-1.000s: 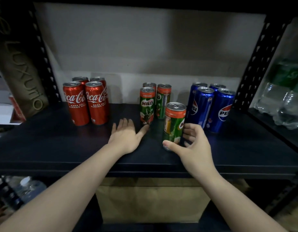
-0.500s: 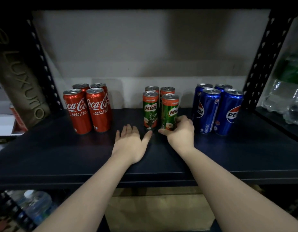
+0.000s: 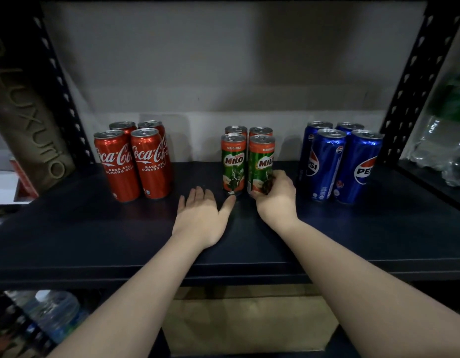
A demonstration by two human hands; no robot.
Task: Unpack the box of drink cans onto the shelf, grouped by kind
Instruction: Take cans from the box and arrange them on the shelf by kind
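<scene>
Dark blue-black metal shelf (image 3: 94, 228) loaded w/ 3 can groups, well apart. Four tall red Coca-Cola cans (image 3: 133, 161) at left, four green-orange Milo cans (image 3: 247, 158) at centre, four tall blue Pepsi cans (image 3: 342, 161) at right; all upright. Front-right green Milo can (image 3: 260, 166) gripped low at base by right hand (image 3: 275, 197), fingers curled round it; can seated on shelf, touching its neighbour. Left hand (image 3: 200, 218) laid flat on shelf, fingers spread, thumb tip at base of front-left Milo can (image 3: 233, 164). Brown cardboard box (image 3: 249, 326) seen below shelf.
</scene>
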